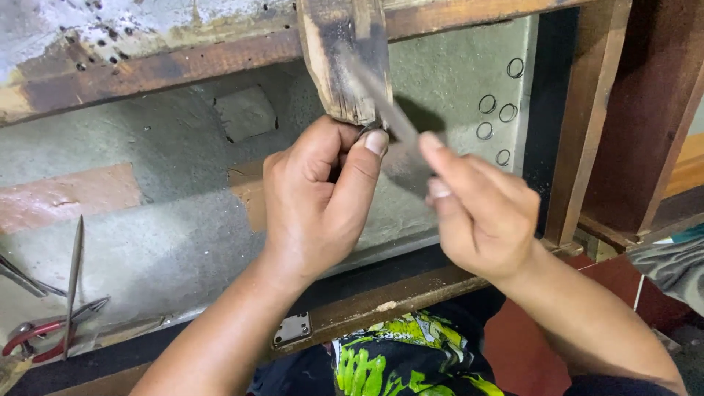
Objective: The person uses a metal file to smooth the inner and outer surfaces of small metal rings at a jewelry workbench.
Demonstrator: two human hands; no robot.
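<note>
Pinching a small metal ring (pixel 370 130) against the bottom end of a worn wooden block (pixel 345 62), my left hand (pixel 319 198) is curled nearly closed — thumb pressed up beside the ring, the other fingers folded in behind it. My right hand (pixel 480 209) grips a flat metal file (pixel 385 103), forefinger stretched along the blade; the file is blurred, its tip lying across the block just above the ring. The block hangs from a wooden beam (pixel 183 62) over a grey workbench (pixel 147 242). More small rings (pixel 499 114) lie on the bench to the right, apart from my hands. Far left rest red-handled pliers (pixel 44 334) and a slim pointed metal tool (pixel 73 282) — both well away from the work.
</note>
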